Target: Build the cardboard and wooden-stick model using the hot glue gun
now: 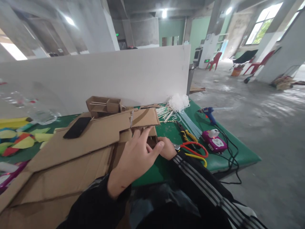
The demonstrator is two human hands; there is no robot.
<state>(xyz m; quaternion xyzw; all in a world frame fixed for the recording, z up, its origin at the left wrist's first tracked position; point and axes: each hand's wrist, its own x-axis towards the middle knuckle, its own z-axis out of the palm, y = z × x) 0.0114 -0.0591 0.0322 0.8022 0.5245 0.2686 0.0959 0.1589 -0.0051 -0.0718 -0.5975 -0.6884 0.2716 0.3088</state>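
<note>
One cardboard box abuts loosely spread left grip; right grip alongside, hold unclear.

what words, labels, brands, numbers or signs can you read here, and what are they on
No text can be read.
Green lit sign at the back: too small.
Green sign low on the pillar: too small and blurred.

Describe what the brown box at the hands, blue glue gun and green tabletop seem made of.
Brown box: probably cardboard, matte, with flat tan panels.
Glue gun: likely plastic, smooth moulded body.
Tabletop: perhaps vinyl, faintly glossy, showing soft reflections.
</note>
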